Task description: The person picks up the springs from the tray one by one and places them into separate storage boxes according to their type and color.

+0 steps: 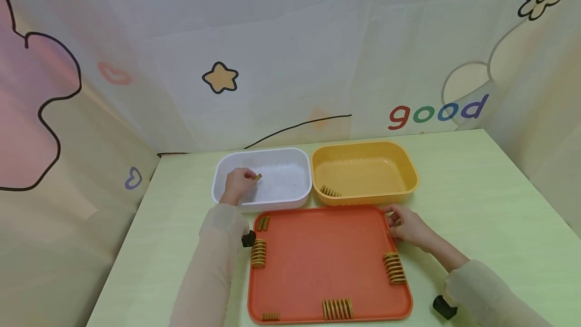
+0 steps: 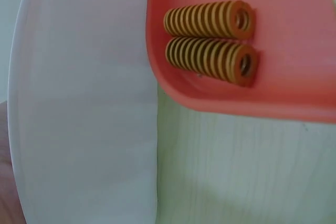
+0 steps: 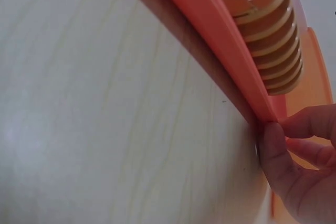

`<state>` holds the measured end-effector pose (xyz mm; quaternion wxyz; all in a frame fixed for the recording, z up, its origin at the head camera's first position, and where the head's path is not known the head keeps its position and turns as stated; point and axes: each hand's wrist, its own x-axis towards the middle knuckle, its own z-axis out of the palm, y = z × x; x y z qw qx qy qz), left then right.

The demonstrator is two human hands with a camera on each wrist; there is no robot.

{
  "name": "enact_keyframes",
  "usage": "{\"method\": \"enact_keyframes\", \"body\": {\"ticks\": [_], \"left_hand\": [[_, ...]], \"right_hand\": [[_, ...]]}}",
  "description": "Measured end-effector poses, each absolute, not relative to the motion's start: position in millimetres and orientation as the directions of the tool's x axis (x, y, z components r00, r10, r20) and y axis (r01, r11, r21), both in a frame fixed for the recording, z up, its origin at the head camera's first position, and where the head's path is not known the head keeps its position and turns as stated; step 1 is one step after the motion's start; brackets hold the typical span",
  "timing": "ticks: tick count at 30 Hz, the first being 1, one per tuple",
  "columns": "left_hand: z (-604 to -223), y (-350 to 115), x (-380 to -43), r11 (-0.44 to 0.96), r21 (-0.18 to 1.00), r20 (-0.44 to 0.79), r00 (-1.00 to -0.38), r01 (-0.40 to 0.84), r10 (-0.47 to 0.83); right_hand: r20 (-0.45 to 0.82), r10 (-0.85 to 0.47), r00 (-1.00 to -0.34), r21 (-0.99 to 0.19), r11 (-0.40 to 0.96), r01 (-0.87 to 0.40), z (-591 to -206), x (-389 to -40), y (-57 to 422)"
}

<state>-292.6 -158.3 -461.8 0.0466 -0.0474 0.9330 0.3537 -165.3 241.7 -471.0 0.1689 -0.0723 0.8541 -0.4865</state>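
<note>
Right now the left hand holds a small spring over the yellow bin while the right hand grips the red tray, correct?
Not quite: the head view shows the left hand holding the small spring over the white bin, not the yellow bin; the right hand does grip the red tray.

A small gold spring (image 1: 258,176) is slanting at the white bin (image 1: 281,175), the left hand (image 1: 238,184) pinching it; height unclear from here. Another spring (image 1: 330,191) is lying in the yellow bin (image 1: 363,170), near-left corner. Red tray (image 1: 324,256) is sitting just this side of both, right hand (image 1: 408,226) pinching its right rim. On it: two short springs (image 1: 263,223) are lying side by side, far-left corner; thick springs (image 1: 394,268) are lining the left, right and near edges; a little spring (image 1: 271,317) is lying near-left.
</note>
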Motion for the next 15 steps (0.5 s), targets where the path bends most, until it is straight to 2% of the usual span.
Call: {"method": "enact_keyframes", "body": {"ticks": [5, 8, 10, 12, 15], "left_hand": [[-464, -160, -295, 0.753, 0.641, -0.134, -0.988, -0.148, -0.081], [-507, -177, -324, 0.729, 0.676, -0.094, -0.994, -0.106, -0.057], [-519, -182, -332, 0.720, 0.686, -0.106, -0.993, -0.108, -0.048], [-518, -181, -332, 0.725, 0.673, -0.134, -0.988, -0.147, -0.076], [-474, -165, -302, 0.742, 0.633, -0.198, -0.973, -0.221, -0.122]], "right_hand": [[-0.225, -0.287, -0.931, -0.859, 0.509, 0.050, -471, -165, 242], [-0.227, -0.289, -0.930, -0.861, 0.506, 0.053, -471, -165, 242], [-0.227, -0.290, -0.930, -0.862, 0.504, 0.054, -471, -165, 242], [-0.227, -0.290, -0.930, -0.863, 0.502, 0.054, -471, -164, 242], [-0.225, -0.287, -0.931, -0.863, 0.503, 0.054, -471, -165, 242]]}}
